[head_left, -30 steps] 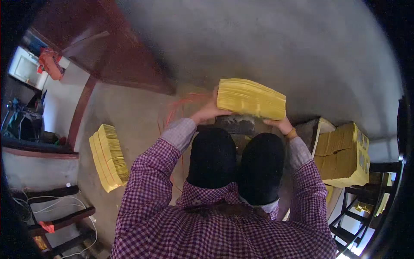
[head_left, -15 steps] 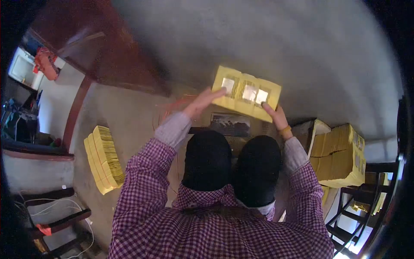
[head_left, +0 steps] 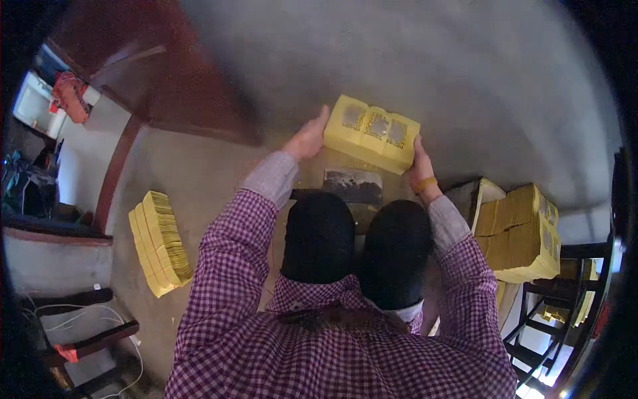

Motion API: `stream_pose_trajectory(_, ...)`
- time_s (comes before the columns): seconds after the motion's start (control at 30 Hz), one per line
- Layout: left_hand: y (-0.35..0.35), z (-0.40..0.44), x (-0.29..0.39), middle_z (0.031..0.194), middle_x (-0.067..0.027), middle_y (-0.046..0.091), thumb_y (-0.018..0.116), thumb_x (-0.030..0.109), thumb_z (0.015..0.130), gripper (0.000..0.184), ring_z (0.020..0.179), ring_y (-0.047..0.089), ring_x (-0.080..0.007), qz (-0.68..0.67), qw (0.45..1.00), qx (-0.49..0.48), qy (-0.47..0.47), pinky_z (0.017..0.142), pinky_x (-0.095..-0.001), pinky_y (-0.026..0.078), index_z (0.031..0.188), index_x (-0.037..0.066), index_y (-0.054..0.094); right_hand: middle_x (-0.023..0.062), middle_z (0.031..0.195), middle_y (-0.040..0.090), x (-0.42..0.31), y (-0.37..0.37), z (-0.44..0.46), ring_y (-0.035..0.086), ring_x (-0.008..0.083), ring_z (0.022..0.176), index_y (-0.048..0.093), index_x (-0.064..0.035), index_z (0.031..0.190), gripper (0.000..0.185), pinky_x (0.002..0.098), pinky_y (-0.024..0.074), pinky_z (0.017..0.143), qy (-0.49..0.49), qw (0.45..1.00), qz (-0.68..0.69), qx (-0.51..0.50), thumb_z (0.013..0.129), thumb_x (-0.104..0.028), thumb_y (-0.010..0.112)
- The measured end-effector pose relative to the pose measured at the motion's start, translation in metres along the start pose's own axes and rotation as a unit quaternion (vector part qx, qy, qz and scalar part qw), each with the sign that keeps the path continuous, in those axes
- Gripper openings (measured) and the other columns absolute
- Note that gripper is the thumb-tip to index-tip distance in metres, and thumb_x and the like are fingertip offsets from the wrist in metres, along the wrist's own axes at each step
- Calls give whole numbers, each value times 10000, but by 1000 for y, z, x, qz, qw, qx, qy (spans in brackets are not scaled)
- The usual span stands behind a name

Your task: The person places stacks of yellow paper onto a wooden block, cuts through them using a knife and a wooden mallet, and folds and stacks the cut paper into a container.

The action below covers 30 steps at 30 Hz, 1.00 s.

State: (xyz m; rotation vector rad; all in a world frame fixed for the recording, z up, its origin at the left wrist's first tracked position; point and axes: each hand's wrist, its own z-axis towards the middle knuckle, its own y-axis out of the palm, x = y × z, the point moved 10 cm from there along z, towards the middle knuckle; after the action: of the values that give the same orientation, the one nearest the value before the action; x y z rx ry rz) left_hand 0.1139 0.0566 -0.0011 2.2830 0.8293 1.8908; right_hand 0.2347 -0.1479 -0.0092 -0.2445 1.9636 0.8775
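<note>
A thick stack of yellow paper (head_left: 372, 136) with three printed patches on its top face is held up in front of my knees. My left hand (head_left: 309, 136) presses against its left end, thumb up. At the right end, my right hand (head_left: 421, 166) grips the side, with a yellowish band on the wrist. Below the stack, a dark flat block (head_left: 353, 186) lies in front of my knees. On the floor to the left rests another yellow paper bundle (head_left: 159, 244) with red lines along it.
A large pile of yellow paper (head_left: 518, 236) stands at the right beside a dark rack (head_left: 551, 319). A dark wooden frame with a white cable (head_left: 83, 308) is at the lower left. A reddish-brown panel (head_left: 179, 86) stands at the upper left.
The stack has turned from its layered edge to its printed face, then moved slightly left and up. My hands have shifted from its front face to its two ends.
</note>
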Motion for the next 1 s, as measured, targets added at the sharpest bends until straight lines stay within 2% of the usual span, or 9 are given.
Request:
stream_pose_trajectory(0.17, -14, 13, -15, 1285, -129, 447, 321, 527, 910, 662, 1150, 426, -193, 15, 1000, -3, -26, 967, -301, 327, 1281, -16, 394, 69, 1149, 548, 12, -2, 16, 522, 204, 1040, 453, -68, 1220, 509, 349, 424, 872, 27, 999, 12, -13, 937, -461, 296)
stream_pose_trajectory(0.27, -2, 10, -12, 1284, -130, 446, 372, 488, 912, 620, 1162, 416, -184, 4, 997, -71, -18, 968, -298, 325, 1281, -9, 397, 83, 1138, 551, 9, 1, 11, 535, 222, 1017, 464, -49, 1200, 492, 367, 433, 860, 11, 998, 59, -6, 940, -438, 315)
stream_pose_trajectory(0.33, -15, 13, -3, 1225, -103, 503, 371, 441, 927, 575, 1098, 468, -180, 176, 984, -12, 21, 951, -309, 354, 1259, -26, 411, 96, 1131, 552, 10, -5, 13, 539, 233, 1009, 471, -33, 1186, 477, 373, 435, 857, 14, 999, 32, 34, 938, -419, 339)
stream_pose_trajectory(0.57, -6, -9, 19, 1250, -104, 475, 371, 457, 922, 608, 1140, 416, -178, 264, 957, 17, 121, 978, -305, 320, 1262, -46, 398, 134, 1110, 555, 25, -31, 19, 545, 264, 989, 484, 1, 1153, 424, 397, 432, 853, 51, 993, -48, 100, 921, -346, 408)
stream_pose_trajectory(0.67, -24, -16, 0, 1235, -108, 488, 386, 498, 900, 627, 1149, 423, -205, 145, 988, 38, -31, 983, -319, 313, 1242, -26, 429, 142, 1150, 533, 22, -33, 29, 528, 281, 1022, 455, 7, 1194, 472, 399, 417, 871, 62, 997, -29, 44, 919, -373, 397)
stream_pose_trajectory(0.77, -73, -36, 23, 1194, -152, 517, 456, 485, 870, 591, 1119, 461, -237, 379, 908, 179, -10, 952, -347, 350, 1198, -7, 470, 157, 1177, 515, -18, -28, 20, 504, 278, 1062, 440, 21, 1205, 493, 382, 395, 898, -9, 986, -144, 82, 905, -369, 429)
stream_pose_trajectory(0.83, -47, -62, 19, 1183, -204, 507, 516, 388, 846, 531, 1069, 504, -290, 644, 760, 56, -65, 917, -382, 385, 1165, -34, 485, 172, 1205, 497, -64, -21, -1, 480, 275, 1102, 424, 36, 1216, 519, 365, 374, 924, -80, 954, -259, 129, 890, -366, 462)
stream_pose_trajectory(0.9, -8, -90, -9, 1141, -281, 491, 548, 277, 812, 573, 1009, 533, -346, 710, 697, -98, -10, 868, -412, 419, 1249, -50, 371, 187, 1232, 480, -103, -17, -15, 456, 272, 1142, 408, 50, 1227, 549, 348, 352, 951, -154, 899, -369, 178, 876, -363, 495)
stream_pose_trajectory(1.0, 8, -131, -54, 1079, -331, 495, 541, 208, 809, 669, 968, 537, -386, 699, 707, -89, 61, 818, -434, 436, 1335, -22, 197, 188, 1144, 542, -112, 22, -6, 519, 271, 1070, 471, 2, 1187, 464, 340, 400, 903, -270, 827, -492, 33, 850, -309, 542)
